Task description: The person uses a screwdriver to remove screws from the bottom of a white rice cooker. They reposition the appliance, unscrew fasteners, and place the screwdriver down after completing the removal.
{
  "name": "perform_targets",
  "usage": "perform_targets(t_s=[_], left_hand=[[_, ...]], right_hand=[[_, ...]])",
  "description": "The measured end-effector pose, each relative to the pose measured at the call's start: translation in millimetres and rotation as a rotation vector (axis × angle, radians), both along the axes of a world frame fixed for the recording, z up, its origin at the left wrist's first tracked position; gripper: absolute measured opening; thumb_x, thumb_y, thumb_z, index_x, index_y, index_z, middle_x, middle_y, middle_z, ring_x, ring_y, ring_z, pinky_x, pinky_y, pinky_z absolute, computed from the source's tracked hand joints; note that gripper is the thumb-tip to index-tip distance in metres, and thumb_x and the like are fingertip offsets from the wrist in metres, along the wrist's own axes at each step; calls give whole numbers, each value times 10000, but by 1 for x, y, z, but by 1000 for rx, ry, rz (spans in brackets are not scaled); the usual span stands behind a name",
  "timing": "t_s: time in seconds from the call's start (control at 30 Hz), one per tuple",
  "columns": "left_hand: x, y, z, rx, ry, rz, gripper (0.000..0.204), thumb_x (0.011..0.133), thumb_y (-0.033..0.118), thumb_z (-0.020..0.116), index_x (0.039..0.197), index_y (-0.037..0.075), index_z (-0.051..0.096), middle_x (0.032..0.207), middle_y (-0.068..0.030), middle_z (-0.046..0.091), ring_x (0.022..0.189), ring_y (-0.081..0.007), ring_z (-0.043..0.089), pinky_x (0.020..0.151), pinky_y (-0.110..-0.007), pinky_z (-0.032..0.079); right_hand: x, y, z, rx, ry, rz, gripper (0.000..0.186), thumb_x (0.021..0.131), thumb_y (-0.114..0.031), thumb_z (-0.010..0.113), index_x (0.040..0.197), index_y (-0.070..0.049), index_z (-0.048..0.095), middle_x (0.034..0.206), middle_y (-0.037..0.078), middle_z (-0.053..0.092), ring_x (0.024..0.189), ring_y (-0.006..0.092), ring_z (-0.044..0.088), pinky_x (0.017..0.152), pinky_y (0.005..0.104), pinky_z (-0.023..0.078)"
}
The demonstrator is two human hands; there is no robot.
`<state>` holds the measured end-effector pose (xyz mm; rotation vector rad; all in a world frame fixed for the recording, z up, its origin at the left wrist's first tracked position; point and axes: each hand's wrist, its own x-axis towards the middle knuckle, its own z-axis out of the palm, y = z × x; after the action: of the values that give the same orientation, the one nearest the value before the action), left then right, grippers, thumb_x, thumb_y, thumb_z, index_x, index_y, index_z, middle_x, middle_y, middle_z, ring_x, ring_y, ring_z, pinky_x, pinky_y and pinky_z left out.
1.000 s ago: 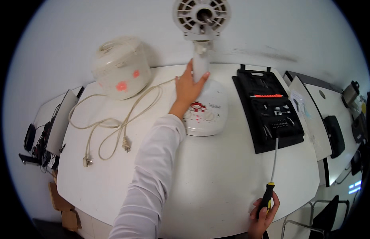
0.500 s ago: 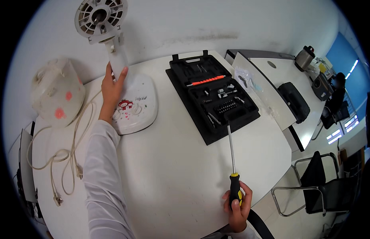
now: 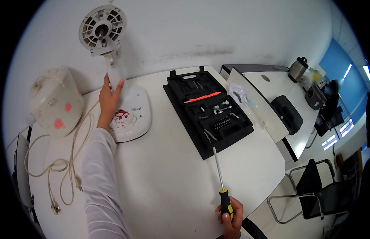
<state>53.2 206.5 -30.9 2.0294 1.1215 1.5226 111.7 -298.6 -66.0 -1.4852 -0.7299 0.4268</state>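
A white electric fan without blades or grille (image 3: 137,104) stands at the left of the table, its round motor head tilted up and its shaft showing. My left hand (image 3: 110,100) is wrapped round the fan's neck just above the base. In my right hand (image 3: 231,215) is a long screwdriver (image 3: 219,167) with a black and yellow handle. Its shaft points away from me, the tip near the front edge of an open black toolbox (image 3: 232,136). Small bits, sockets and an orange flexible shaft (image 3: 203,97) lie in the box.
A white rice cooker (image 3: 57,101) with pink flowers stands at the far left, beside a tangled beige cord with plugs (image 3: 55,208). Right of the toolbox lies a clear plastic bag (image 3: 242,96). Beyond are a second desk with a black case (image 3: 287,114) and a chair (image 3: 328,195).
My right hand has drawn the screwdriver slightly left and towards me. The whole view has shifted a little; my left hand still holds the fan's neck.
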Motion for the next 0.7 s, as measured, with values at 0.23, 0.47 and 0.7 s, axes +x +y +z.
perform_targets(t_s=[0.23, 0.47, 0.7], left_hand=[[9, 2, 0, -104, -31, 23, 734, 806, 458, 620, 1344, 30, 364, 1077, -195, 610, 931, -268, 609, 815, -329, 454], [1, 7, 7, -86, 54, 56, 741, 808, 509, 586, 1336, 33, 373, 985, -156, 628, 774, -233, 583, 728, -311, 445], [8, 18, 2, -42, 65, 65, 714, 816, 507, 571, 1322, 38, 387, 872, -131, 620, 629, -197, 512, 633, -314, 423]], right_hand=[[1, 1, 4, -27, 5, 57, 439, 931, -166, 464, 1300, 9, 304, 948, 81, 541, 593, 44, 376, 531, 172, 339], [5, 3, 1, 18, -14, 33, 425, 938, -164, 438, 1301, 9, 302, 937, 82, 538, 579, 49, 380, 520, 181, 347], [5, 4, 0, 20, -61, 22, 421, 943, -156, 424, 1309, 11, 302, 909, 73, 543, 559, 51, 374, 504, 190, 347]])
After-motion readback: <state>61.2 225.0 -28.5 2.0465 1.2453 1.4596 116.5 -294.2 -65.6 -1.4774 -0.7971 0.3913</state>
